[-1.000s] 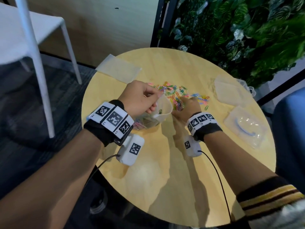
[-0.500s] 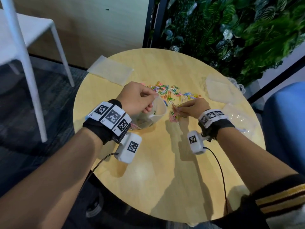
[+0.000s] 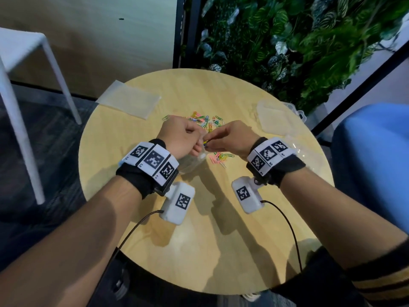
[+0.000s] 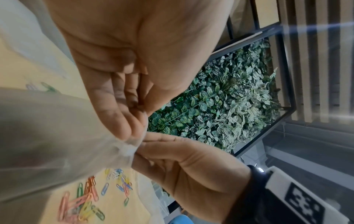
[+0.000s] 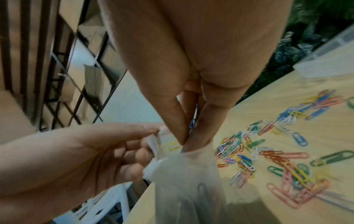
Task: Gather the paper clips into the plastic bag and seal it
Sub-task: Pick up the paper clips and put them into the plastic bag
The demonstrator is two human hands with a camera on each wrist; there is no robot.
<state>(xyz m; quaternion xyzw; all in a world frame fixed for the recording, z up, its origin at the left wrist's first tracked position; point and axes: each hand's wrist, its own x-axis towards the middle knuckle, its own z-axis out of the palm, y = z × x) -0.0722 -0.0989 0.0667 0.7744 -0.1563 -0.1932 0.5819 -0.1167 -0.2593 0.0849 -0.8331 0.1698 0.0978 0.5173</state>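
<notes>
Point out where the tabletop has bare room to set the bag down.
Bare wood lies on the near half of the table, below both wrists, and between the flat sheet and the paper clips. Crowded: the clips around the plastic bag, and the clear containers at right.

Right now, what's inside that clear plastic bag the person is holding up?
The right hand is pushing a pinch of paper clips, one blue, into the mouth of the plastic bag, which the left hand holds bunched. A yellow clip shows at the opening. Deeper contents are too hazy to see.
</notes>
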